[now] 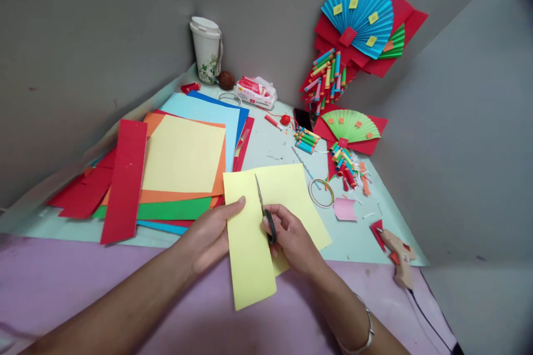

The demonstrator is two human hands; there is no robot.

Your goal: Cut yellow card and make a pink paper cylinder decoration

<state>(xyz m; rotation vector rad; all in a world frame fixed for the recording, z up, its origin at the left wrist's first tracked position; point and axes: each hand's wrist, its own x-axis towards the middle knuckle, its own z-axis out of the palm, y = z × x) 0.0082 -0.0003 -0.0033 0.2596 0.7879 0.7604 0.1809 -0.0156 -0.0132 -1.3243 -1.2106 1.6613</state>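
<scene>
My left hand [214, 233] grips the left edge of a yellow paper sheet [245, 255], its thumb on top and its fingers underneath. In my right hand [291, 238] is a pair of scissors with black handles [270, 226], the fingers wrapped round the handles. The scissors' blades lie over the yellow paper near its top edge and point away from me. A cut separates a long strip on the left from the wider part of the sheet on the right, and the two parts seem joined near the top.
Stacked coloured paper [183, 155] and a red strip [125, 183] lie left. Behind stand a white cup [206, 50] and a tissue pack [256, 92]. To the right are a tape roll [321, 193], paper scraps, paper-fan decorations [353, 125] and a corded glue gun [400, 258].
</scene>
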